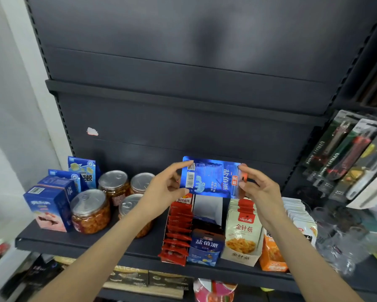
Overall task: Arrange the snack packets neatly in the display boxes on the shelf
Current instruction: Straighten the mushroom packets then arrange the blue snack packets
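A shiny blue foil snack packet (211, 178), judged light, floppy and slippery, was pinched at its short edges by left hand (161, 188) and right hand (259, 188), above the half-empty blue display box (205, 249) on the shelf (85, 243).

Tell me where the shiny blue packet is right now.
The shiny blue packet is held up between the left hand and right hand, centre of the head view, above the blue display box.

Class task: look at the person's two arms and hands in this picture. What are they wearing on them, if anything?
Nothing shows on them. Both forearms are bare up to the picture's lower edge, with no sleeve in view. The left hand and the right hand have no gloves, and no ring, watch or bracelet is visible.
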